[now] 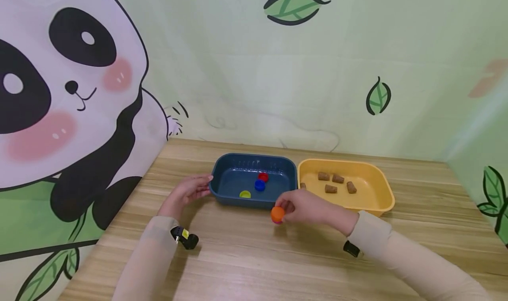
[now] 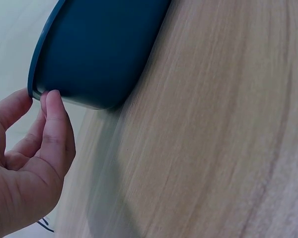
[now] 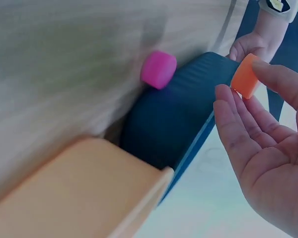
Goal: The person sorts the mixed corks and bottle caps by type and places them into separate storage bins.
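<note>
Wooden table (image 1: 301,265), light grain. Yellow tray (image 1: 379,204) on right, just beside blue one, holding brown cork-like pieces (image 1: 335,182) in loose cluster, one more at its left wall. Backdrop behind: pale green wall (image 1: 246,72) with leaf prints (image 1: 294,8), big panda picture (image 1: 59,94) on left panel. Yellow tray's outer wall (image 3: 74,193) fills lower left of right wrist view.

Bright, even light; soft shadows under the right hand (image 1: 305,206). Both wrist views blur beyond the fingers.
</note>
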### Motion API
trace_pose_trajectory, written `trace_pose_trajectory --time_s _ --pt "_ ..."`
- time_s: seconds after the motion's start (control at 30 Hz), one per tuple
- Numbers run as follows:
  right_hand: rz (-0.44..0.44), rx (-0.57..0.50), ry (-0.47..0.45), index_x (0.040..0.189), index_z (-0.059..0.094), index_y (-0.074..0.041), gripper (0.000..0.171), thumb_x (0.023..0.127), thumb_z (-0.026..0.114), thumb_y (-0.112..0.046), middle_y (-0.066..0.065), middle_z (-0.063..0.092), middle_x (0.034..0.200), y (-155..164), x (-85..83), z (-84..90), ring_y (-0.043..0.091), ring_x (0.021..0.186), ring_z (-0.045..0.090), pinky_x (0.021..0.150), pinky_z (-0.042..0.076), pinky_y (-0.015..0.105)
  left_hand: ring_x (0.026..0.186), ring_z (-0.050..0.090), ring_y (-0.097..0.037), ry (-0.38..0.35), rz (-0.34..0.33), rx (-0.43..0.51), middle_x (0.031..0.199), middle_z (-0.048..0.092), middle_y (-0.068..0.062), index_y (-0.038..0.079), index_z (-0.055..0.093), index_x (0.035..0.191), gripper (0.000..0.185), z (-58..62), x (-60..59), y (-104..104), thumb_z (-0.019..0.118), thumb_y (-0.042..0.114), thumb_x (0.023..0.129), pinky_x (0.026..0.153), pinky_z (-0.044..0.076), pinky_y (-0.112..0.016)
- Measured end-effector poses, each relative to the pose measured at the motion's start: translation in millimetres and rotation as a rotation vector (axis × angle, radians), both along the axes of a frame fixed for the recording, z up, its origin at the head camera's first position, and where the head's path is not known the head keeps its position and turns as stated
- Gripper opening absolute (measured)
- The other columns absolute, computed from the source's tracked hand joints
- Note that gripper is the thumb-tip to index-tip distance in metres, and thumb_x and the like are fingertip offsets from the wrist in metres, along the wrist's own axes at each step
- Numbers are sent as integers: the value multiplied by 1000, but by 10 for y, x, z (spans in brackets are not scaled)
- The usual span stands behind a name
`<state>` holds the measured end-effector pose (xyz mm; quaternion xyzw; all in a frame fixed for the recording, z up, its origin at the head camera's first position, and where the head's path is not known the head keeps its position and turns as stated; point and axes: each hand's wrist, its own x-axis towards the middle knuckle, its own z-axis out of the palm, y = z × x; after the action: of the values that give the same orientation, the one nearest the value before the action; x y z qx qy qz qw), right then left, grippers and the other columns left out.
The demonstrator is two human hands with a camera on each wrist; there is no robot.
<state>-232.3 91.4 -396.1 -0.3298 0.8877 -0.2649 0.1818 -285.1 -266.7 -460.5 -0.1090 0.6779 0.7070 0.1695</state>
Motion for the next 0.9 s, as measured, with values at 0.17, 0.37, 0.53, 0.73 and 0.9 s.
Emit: trace_pose_trajectory --time_s 0.17,0.37,0.53,0.73,0.9 --pt "-13 22 -18 115 70 -6 25 90 76 -9 2 73 100 23 -73 112 8 84 63 81 58 21 74 68 -3 4 3 12 78 70 7 -16 41 145 50 5 -2 5 54 13 106 73 61 -16" --pt "11 43 -26 116 70 -8 25 92 76 -11 1 73 103 39 -146 235 10 88 64 83 58 24 75 69 -3 -5 7 24 80 71 6 -16 41 146 52 -3 -4 -7 55 14 106 73 62 -16" --pt "0 61 -26 119 69 -7 28 92 75 -12 3 73 106 44 -195 307 12 90 64 84 58 25 74 69 -4 -4 7 33 80 71 6 -16 41 145 51 -14 -20 -5 55 13 106 73 62 -16" --pt "12 72 -16 120 69 -5 29 93 74 -13 6 74 107 55 -261 387 14 91 66 85 59 27 73 69 -4 -11 7 47 79 70 5 -16 42 143 48 -15 -23 -7 54 12 106 71 62 -16" --pt "22 58 -19 121 68 -3 30 93 73 -14 8 74 106 100 -316 481 15 92 66 82 60 26 72 68 -4 -19 11 44 79 70 5 -16 41 145 50 0 -26 -1 55 13 106 71 62 -16"
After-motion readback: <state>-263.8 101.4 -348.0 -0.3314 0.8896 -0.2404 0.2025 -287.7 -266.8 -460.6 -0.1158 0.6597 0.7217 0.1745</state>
